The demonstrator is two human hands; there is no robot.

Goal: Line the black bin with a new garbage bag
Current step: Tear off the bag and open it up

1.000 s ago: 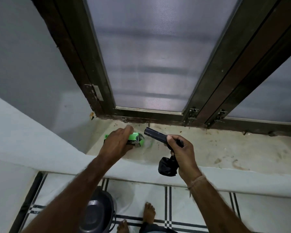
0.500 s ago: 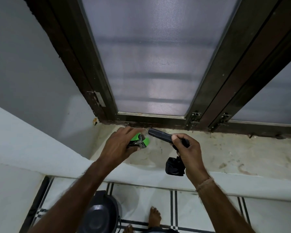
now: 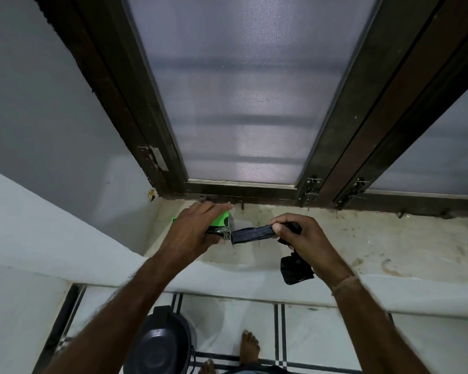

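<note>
My left hand (image 3: 193, 232) grips a green garbage-bag packet (image 3: 220, 222) lifted just above the window sill (image 3: 376, 241). My right hand (image 3: 305, 238) is closed on a black roll of garbage bags (image 3: 251, 234), whose left end sits at the packet's open mouth. A folded black bag (image 3: 295, 270) hangs below my right hand. The black bin (image 3: 160, 344) stands on the tiled floor beneath my left forearm, partly hidden by it.
The dark wooden window frame (image 3: 157, 147) with frosted mesh panes rises behind the sill. A white ledge (image 3: 227, 276) fronts the sill. My bare feet (image 3: 250, 346) stand on white floor tiles right of the bin. A grey wall lies to the left.
My left hand has picked the green packet up off the sill. My right hand has swung the black roll leftward until its end meets the packet's opening.
</note>
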